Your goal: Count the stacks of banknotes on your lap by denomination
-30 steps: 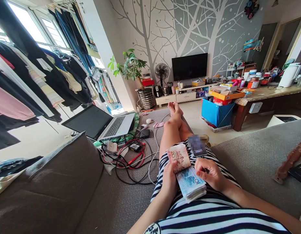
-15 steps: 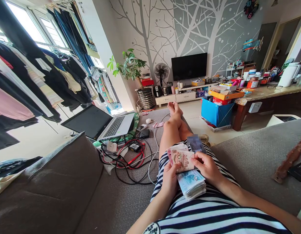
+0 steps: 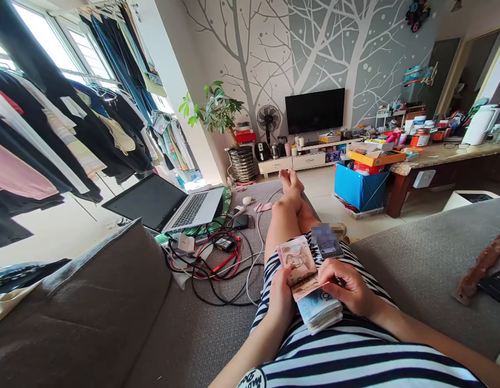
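Observation:
Brownish-pink banknotes [image 3: 297,260] with a portrait are gripped in my left hand [image 3: 282,288], its thumb lying on their lower left edge. My right hand [image 3: 349,283] pinches the edge of one banknote [image 3: 307,287], which is bent down toward me. Just below, a thick stack of blue banknotes [image 3: 318,312] rests on my lap against the striped clothing [image 3: 355,361]; its upper part is covered by the bent note. Beyond my right hand a dark phone [image 3: 329,245] lies on my thigh, partly blurred out.
On the sofa [image 3: 217,328] to the left are an open laptop [image 3: 193,210] and a tangle of cables [image 3: 221,269] with chargers. At the right lie a brown strip-like object [image 3: 482,261] and a black device [image 3: 496,283]. A cluttered table [image 3: 447,156] stands farther off.
My right hand has pulled the top note's edge down toward me, so the note now folds over and the portrait note beneath shows. My left hand stays almost in place.

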Demonstrator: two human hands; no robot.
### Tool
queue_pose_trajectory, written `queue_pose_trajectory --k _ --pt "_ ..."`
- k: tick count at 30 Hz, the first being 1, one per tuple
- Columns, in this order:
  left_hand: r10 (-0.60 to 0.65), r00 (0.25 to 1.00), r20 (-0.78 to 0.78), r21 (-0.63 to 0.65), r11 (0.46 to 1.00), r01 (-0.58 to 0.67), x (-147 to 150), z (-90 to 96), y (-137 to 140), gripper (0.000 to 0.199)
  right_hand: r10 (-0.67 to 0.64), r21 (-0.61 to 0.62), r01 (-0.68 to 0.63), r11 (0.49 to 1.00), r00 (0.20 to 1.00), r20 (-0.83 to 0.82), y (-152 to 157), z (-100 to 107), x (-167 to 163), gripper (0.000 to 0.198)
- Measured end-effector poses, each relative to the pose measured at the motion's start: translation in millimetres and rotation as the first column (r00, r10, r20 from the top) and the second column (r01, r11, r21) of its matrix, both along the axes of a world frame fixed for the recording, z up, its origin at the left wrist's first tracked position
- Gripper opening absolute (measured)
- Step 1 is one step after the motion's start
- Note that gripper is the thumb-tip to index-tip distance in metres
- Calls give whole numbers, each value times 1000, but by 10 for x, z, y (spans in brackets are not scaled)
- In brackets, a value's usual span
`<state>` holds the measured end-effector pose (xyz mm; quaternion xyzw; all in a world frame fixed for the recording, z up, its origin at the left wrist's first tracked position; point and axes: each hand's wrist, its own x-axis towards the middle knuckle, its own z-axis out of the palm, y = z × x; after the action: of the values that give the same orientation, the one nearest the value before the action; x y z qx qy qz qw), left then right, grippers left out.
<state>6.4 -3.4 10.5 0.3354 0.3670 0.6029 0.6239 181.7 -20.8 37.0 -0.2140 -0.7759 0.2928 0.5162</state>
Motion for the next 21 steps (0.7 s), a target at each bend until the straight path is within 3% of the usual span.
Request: queue_pose_trajectory --k 10,21 --pt "1 996 -92 131 991 11 -53 -124 47 30 130 18 -130 991 991 26 -49 94 17 24" --pt "-35 997 -72 144 989 45 -21 -95 28 30 101 13 -102 995 994 42 -20 10 13 25"
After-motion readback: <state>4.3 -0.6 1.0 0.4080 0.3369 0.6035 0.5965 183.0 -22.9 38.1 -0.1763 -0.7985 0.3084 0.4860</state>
